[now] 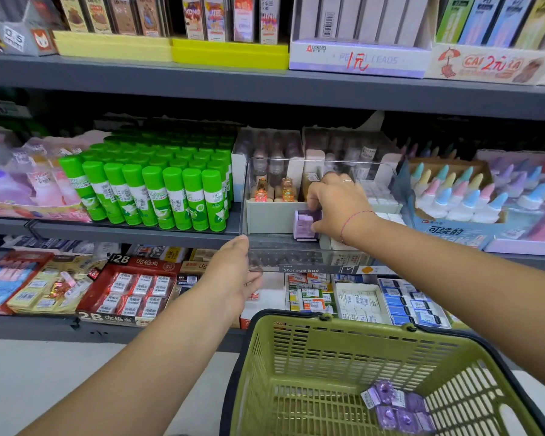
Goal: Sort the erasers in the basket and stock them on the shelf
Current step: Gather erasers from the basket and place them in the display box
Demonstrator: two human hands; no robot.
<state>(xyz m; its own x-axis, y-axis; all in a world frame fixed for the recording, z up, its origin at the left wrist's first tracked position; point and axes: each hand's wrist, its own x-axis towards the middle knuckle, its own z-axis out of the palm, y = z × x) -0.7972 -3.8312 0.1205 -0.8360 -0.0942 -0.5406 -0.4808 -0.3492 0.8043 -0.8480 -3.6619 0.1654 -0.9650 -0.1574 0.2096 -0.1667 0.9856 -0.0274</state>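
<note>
**Position of the item.** The purple block-shaped eraser [306,225] is held upright inside the clear plastic storage box [296,262] on the middle grey metal shelf [132,232]. It is pinched at its 3 o'clock side by the fingers and thumb of the right hand [337,209]. Whether the eraser base touches the box floor cannot be told.

**Hands.** The left hand [233,272] is open, with fingers nearly straight. It is laid against the front left corner of the box, at 8 o'clock from the eraser.

**Hazards.**
- The eraser may topple on release, as it stands on a narrow end with free space at its 9 o'clock.
- The box front appears to project past the shelf lip. If the left hand is withdrawn while the right hand presses down, sliding or tipping is judged possible.
- The beige cardboard tray [271,217] just behind the eraser may be knocked by the right hand.

**Containers.**
- Storage box: the beige tray of orange bear-topped items [288,190] is at 12 o'clock. White block erasers [378,196] are at 2 o'clock, partly hidden by the right hand.
- Olive-green plastic shopping basket [328,357], at 6 o'clock: a cluster of wrapped purple erasers [397,407] lies in its far right corner, not yet stocked. How the basket is carried is not shown.

**Surroundings.** Green-capped glue sticks [158,196] stand at 9 o'clock of the box.
</note>
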